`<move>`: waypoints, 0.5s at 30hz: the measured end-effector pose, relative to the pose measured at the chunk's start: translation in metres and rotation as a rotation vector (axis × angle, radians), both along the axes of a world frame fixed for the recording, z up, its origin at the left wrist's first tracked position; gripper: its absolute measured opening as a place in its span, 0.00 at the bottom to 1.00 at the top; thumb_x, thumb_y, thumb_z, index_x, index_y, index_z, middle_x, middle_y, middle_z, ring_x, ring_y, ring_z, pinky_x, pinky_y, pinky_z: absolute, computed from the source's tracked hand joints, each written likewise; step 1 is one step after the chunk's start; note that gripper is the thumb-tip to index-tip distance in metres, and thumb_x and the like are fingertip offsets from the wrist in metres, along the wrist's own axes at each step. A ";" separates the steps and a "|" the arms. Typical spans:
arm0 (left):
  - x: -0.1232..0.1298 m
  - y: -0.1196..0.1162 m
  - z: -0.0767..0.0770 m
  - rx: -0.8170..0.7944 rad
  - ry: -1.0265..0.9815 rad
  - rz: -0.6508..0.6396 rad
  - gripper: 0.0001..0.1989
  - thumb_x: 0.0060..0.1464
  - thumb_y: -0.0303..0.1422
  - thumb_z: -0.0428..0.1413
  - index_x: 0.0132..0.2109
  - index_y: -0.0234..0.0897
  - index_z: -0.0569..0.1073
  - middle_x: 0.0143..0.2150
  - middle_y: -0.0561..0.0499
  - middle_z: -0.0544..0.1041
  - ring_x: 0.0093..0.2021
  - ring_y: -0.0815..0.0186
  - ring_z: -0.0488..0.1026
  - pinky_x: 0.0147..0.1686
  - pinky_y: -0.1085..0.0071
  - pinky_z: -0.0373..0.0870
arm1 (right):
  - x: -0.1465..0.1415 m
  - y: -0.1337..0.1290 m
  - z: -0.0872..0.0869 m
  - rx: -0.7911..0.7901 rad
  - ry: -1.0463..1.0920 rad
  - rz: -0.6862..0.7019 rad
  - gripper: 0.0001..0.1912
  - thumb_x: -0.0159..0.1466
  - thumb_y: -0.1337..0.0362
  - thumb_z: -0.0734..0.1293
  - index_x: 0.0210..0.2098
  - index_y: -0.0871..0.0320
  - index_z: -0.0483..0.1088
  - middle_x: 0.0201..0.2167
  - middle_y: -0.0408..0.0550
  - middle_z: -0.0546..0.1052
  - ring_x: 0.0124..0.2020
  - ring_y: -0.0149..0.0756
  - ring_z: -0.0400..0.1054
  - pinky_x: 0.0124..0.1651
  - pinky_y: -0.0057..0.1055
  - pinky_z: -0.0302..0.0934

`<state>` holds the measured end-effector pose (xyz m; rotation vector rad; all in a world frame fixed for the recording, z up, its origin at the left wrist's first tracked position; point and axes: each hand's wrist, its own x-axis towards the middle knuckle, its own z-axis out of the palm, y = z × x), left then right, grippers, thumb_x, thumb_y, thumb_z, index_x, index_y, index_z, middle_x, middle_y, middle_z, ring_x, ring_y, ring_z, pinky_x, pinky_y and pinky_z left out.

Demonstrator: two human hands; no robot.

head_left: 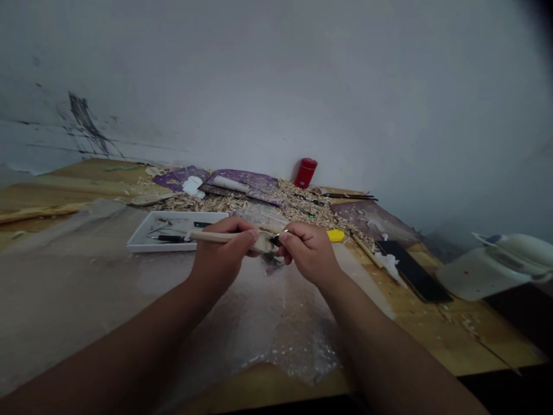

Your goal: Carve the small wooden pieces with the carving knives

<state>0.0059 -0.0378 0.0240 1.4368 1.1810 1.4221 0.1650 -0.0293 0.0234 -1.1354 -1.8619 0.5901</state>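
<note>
1. The pale carved wooden piece [216, 236] seemed light and stiff, but its thin handle looked a little fragile; holding along it seemed best.
2. The left hand [222, 248] was closed around this handle, with the wide end just past the fingers.
3. The right hand [309, 253] was pinched on a small dark-tipped tool [275, 239] at that end.

Pale wood piece [261, 242] — partly hidden | tray tools [168, 238] (too blurred to tell)

Wooden table [449, 340] with curled shavings [298, 199]
</note>
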 end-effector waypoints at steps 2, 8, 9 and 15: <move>0.000 -0.002 0.001 0.047 0.076 0.021 0.05 0.44 0.31 0.53 0.25 0.37 0.72 0.21 0.55 0.70 0.24 0.71 0.66 0.24 0.75 0.64 | -0.003 0.000 -0.002 -0.094 0.084 -0.002 0.14 0.57 0.66 0.58 0.16 0.58 0.63 0.13 0.39 0.68 0.14 0.25 0.60 0.19 0.22 0.53; 0.000 -0.007 0.003 0.182 0.297 0.047 0.06 0.46 0.32 0.52 0.28 0.37 0.73 0.23 0.54 0.72 0.26 0.69 0.66 0.27 0.73 0.61 | -0.011 -0.002 -0.002 -0.237 0.236 -0.099 0.13 0.54 0.67 0.59 0.15 0.58 0.61 0.11 0.38 0.67 0.11 0.25 0.59 0.14 0.21 0.50; 0.000 -0.008 0.004 0.187 0.312 0.047 0.06 0.46 0.32 0.52 0.27 0.37 0.73 0.23 0.54 0.72 0.26 0.69 0.66 0.27 0.73 0.60 | -0.011 -0.002 -0.002 -0.236 0.236 -0.119 0.12 0.54 0.67 0.59 0.15 0.58 0.61 0.11 0.39 0.67 0.11 0.25 0.59 0.14 0.21 0.51; 0.001 -0.009 0.005 0.143 0.285 0.052 0.05 0.45 0.32 0.53 0.25 0.38 0.72 0.22 0.54 0.72 0.26 0.68 0.67 0.26 0.73 0.61 | -0.013 -0.004 -0.005 -0.042 0.065 -0.210 0.13 0.56 0.66 0.58 0.16 0.58 0.62 0.12 0.41 0.68 0.16 0.27 0.61 0.19 0.24 0.52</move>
